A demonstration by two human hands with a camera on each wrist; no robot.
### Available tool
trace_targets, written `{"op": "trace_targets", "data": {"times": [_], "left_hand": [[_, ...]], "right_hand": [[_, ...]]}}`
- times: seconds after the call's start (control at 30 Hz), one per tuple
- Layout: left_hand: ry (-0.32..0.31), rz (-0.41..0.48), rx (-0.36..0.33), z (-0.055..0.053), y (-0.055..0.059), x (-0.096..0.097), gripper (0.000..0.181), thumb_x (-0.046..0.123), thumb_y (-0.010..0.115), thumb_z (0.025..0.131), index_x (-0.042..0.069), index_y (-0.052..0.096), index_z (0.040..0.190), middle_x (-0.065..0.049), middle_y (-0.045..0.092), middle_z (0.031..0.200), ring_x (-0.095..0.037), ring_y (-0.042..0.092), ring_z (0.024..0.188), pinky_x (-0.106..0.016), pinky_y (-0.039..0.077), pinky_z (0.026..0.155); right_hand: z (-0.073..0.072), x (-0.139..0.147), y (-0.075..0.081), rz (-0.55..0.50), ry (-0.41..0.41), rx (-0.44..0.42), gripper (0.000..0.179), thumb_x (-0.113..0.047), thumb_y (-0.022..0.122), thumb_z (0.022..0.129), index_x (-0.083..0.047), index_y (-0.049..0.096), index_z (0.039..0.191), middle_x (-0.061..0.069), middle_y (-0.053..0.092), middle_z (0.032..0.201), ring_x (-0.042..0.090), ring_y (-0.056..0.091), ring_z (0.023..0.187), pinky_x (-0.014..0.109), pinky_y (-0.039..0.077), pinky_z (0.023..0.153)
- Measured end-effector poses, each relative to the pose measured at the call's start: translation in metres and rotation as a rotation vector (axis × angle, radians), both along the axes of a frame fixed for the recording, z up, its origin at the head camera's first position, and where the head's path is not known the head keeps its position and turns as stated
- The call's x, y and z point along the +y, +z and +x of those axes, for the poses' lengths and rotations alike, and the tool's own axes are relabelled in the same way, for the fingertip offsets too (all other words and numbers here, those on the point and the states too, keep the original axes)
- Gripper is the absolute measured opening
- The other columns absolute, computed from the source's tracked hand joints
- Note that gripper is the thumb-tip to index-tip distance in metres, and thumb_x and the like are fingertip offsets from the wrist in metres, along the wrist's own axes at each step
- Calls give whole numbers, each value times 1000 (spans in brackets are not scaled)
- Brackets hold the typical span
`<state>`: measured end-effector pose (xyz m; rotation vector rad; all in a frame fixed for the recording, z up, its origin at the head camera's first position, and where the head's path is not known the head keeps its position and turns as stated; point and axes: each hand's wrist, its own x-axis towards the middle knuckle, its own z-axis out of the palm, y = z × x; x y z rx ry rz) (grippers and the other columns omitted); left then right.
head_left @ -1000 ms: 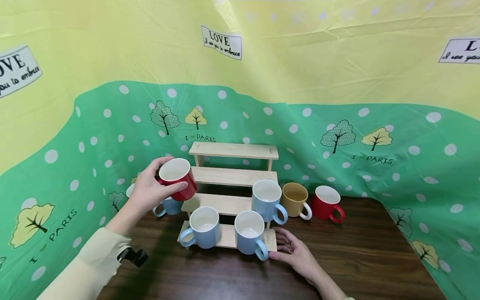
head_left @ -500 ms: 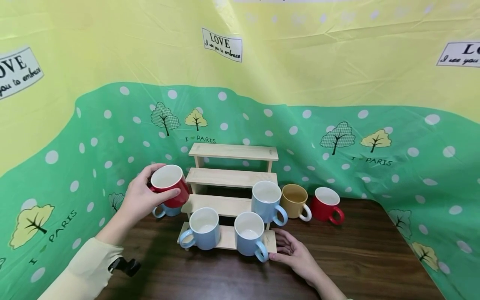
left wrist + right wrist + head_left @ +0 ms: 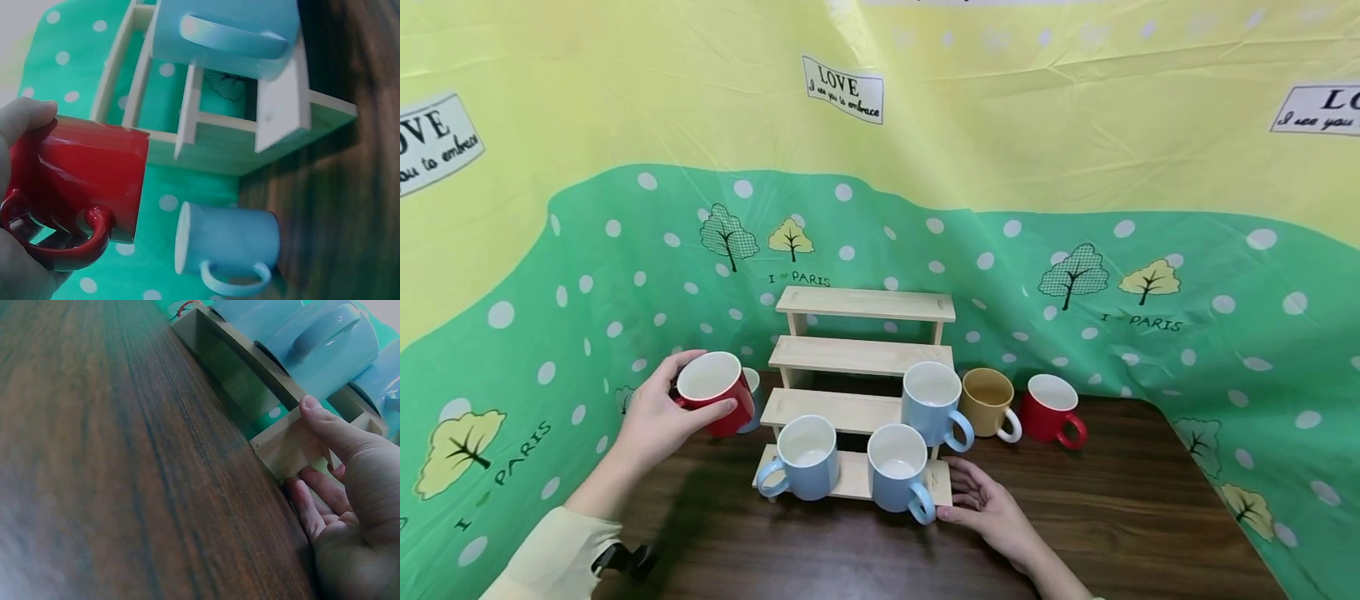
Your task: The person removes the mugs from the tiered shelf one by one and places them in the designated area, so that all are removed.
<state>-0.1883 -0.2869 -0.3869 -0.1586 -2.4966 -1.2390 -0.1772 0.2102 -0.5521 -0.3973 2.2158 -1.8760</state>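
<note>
My left hand (image 3: 655,417) grips a red mug (image 3: 730,408) with a white inside, up off the table to the left of a wooden stepped shelf (image 3: 831,408). In the left wrist view, the red mug's handle (image 3: 94,240) sits on my palm side. Behind it, partly hidden in the head view, a light blue mug (image 3: 752,398) stands on the table. My right hand (image 3: 996,512) holds the right end of the shelf's lowest step, thumb at its front corner. Two blue mugs, a left one (image 3: 816,467) and a right one (image 3: 895,479), stand on that step.
Another blue mug (image 3: 928,408) stands at the right of the second step; the upper two steps carry nothing. To the right of the shelf are a tan mug (image 3: 985,400) with a white handle and a second red mug (image 3: 1047,417). A patterned cloth (image 3: 1150,350) backs the brown table (image 3: 1075,517).
My left hand has carried the red mug left and downward, away from the shelf, uncovering part of the steps' left ends. The right hand has stayed at the lowest step.
</note>
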Motion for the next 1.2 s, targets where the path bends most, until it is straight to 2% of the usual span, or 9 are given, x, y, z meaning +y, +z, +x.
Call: {"op": "trace_targets", "data": {"times": [0.1,0.33,0.5,0.73,0.9,1.1,1.2], "left_hand": [[14,-31,4,3,-9,-6,81,30,96,86,10,53,151,-17,65,137,-35,60,119,-27,58,80],[57,-93,-11,7,-35,-16,82,33,97,84,10,54,150,-20,67,134,-38,63,115,-48,56,84],[86,-93,-39,10,-48,-21,89,35,98,83,6,52,153,-25,68,132,-41,64,113,-49,56,83],[109,-82,-68,11,-64,-27,85,36,98,83,6,53,149,-23,69,130,-39,65,113,-47,56,83],[121,-83,-84,12,-76,-30,86,36,99,82,6,53,147,-24,68,131,-41,65,113,-52,55,87],[135,-72,-148,10,-93,-34,90,40,98,82,7,49,150,-26,65,137,-44,63,118,-59,56,92],[140,-69,-158,8,-98,-35,91,41,98,82,7,48,150,-26,64,139,-44,62,120,-60,56,93]], "right_hand": [[0,0,0,-1,0,-1,79,-11,88,94,-2,47,160,23,63,146,19,68,125,28,56,103],[1,0,0,-6,3,-7,79,-11,87,94,-2,46,160,23,62,147,19,68,126,28,56,103],[1,0,0,-9,-1,-16,79,-10,87,94,-2,46,160,23,62,147,20,68,126,28,56,104],[1,-1,1,-9,-2,-12,78,-10,87,94,-1,46,160,23,63,146,20,68,125,28,56,103],[1,-2,2,-16,-3,-10,78,-10,87,94,-1,46,160,23,62,146,19,68,125,28,56,103],[3,-3,3,-11,2,7,77,-9,86,95,1,46,159,24,63,146,20,68,125,28,57,102],[3,-3,3,-12,2,3,78,-9,86,95,1,45,160,24,62,146,19,68,125,28,57,102]]}}
